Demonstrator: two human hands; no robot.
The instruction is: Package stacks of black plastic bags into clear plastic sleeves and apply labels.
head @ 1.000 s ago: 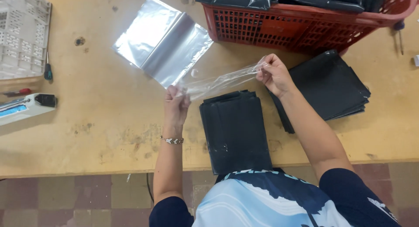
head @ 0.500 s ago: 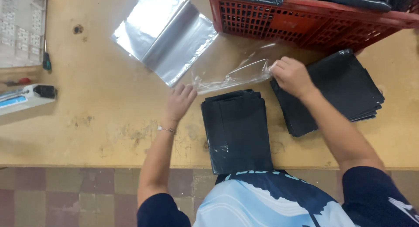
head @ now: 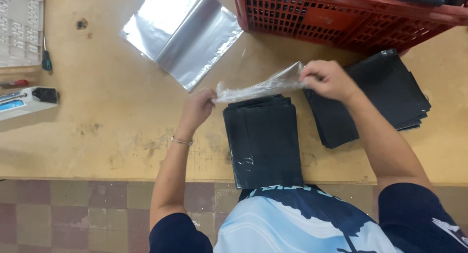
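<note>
My left hand (head: 197, 108) and my right hand (head: 327, 79) each pinch an end of a clear plastic bag (head: 261, 88), stretched between them just above the far edge of a folded black item (head: 264, 142). That black item lies flat on the wooden table (head: 112, 136), reaching to its near edge in front of me. A stack of similar black folded items (head: 385, 94) sits to the right, under my right forearm. A pile of clear plastic bags (head: 183, 31) lies flat beyond my left hand.
A red plastic crate (head: 341, 17) holding dark items stands at the back right. At the far left are a white grid tray (head: 19, 26), a screwdriver (head: 45, 56) and a white-and-blue tool (head: 24, 101). Tiled floor shows below the table edge.
The clear bag has come down and toward me, now over the black item's far edge. My left hand, off the bag half a second ago, grips its left end again.
</note>
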